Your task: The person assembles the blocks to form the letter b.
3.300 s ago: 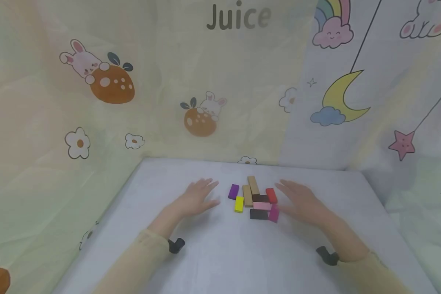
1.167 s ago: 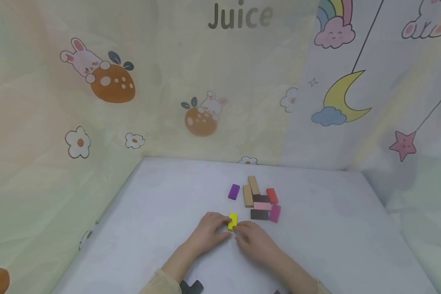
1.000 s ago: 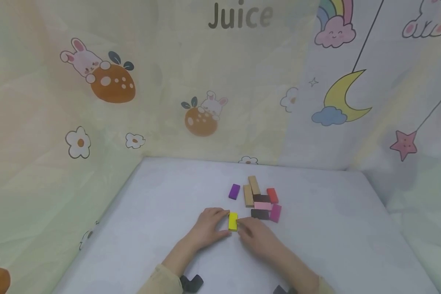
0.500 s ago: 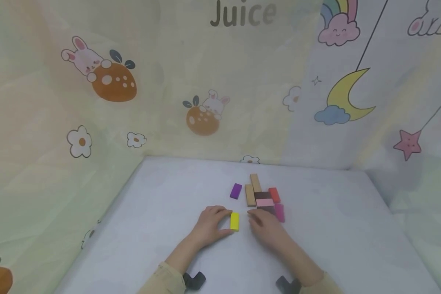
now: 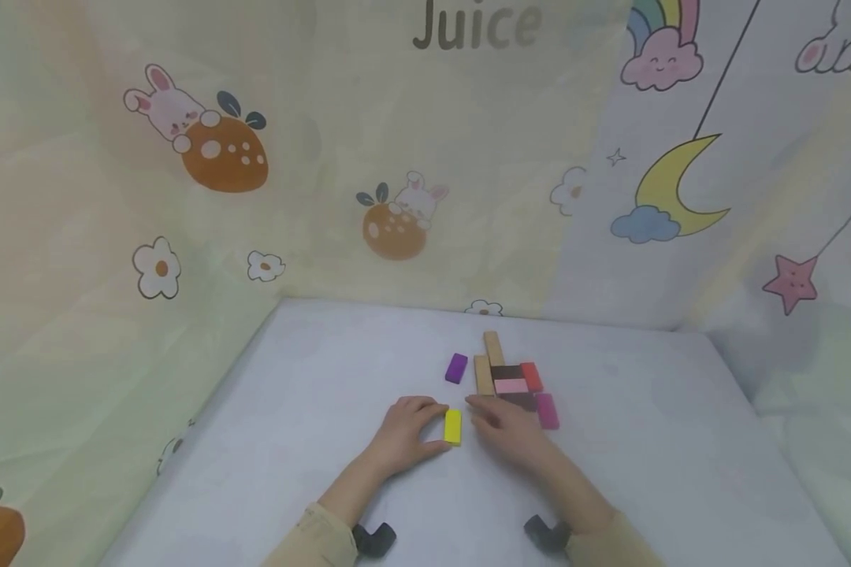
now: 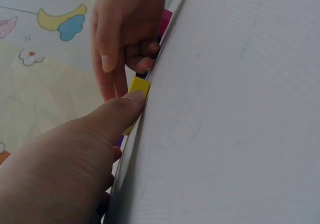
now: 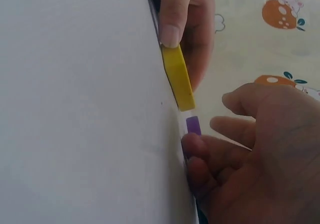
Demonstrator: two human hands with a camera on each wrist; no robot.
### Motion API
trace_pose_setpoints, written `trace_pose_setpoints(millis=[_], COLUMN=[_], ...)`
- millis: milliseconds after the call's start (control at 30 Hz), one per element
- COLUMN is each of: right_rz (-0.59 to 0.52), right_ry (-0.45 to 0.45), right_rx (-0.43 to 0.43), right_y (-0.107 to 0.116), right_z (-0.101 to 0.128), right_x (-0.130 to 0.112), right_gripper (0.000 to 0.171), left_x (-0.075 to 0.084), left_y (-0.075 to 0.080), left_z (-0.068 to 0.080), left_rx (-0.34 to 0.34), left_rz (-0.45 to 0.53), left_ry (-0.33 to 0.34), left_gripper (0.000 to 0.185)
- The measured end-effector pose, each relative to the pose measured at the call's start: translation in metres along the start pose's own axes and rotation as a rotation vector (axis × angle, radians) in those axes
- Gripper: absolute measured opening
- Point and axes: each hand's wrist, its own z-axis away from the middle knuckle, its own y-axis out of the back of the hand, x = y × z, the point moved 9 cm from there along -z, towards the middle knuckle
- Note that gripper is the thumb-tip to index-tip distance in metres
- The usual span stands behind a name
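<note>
My left hand (image 5: 406,433) pinches a yellow block (image 5: 452,427) lying on the white table, thumb at its near end and fingers at its far end. In the left wrist view, the thumb presses on the yellow block (image 6: 139,84). To the block's right is my right hand (image 5: 509,431), its fingers loosely bent and nothing between thumb and fingers. It overlaps the near dark block (image 5: 519,400), partly hiding it. Past the hand lie a pink block (image 5: 511,386), another dark block (image 5: 507,372), a red block (image 5: 531,376) and a magenta block (image 5: 548,411).
Two natural wood blocks (image 5: 483,375) lie beside the dark and pink ones. Farther left sits a purple block (image 5: 457,368). A patterned cloth (image 5: 312,157) hangs behind and around the white table (image 5: 312,354).
The yellow block came away from the group toward me, between both hands. My right hand then let go of it and moved right against the group; the near dark and magenta blocks shifted.
</note>
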Motion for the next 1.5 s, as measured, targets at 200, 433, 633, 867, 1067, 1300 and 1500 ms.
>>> trace_pose_setpoints(millis=[200,433,633,867,1067,1300,1500], right_rz=[-0.027,-0.013,0.008,0.034,0.026,0.021,0.017], right_ry=[-0.089,-0.116,-0.147,-0.144,-0.162,-0.157,-0.166], right_rx=[0.026,0.039,0.019,-0.016,-0.052,-0.019,-0.002], right_y=[-0.007,-0.009,-0.012,-0.008,-0.006,-0.004,-0.006], right_z=[-0.018,-0.036,-0.059,-0.083,-0.095,-0.096,-0.099], right_x=[0.003,-0.005,-0.008,-0.004,-0.001,-0.004,-0.003], right_gripper=[0.047,0.056,0.071,0.082,0.083,0.074,0.071], left_x=[0.0,-0.001,-0.001,-0.001,0.0,0.0,-0.001], left_y=[-0.002,0.002,0.0,0.001,0.001,0.002,0.003], left_z=[0.001,0.001,0.0,0.001,0.002,0.002,0.002], left_rx=[-0.001,0.018,0.016,0.011,-0.006,-0.003,-0.005], left_rz=[0.034,0.037,0.035,0.025,0.04,0.028,0.028], left_ry=[0.007,-0.011,-0.019,-0.016,-0.005,-0.014,-0.01], left_gripper=[0.063,0.063,0.063,0.062,0.061,0.061,0.061])
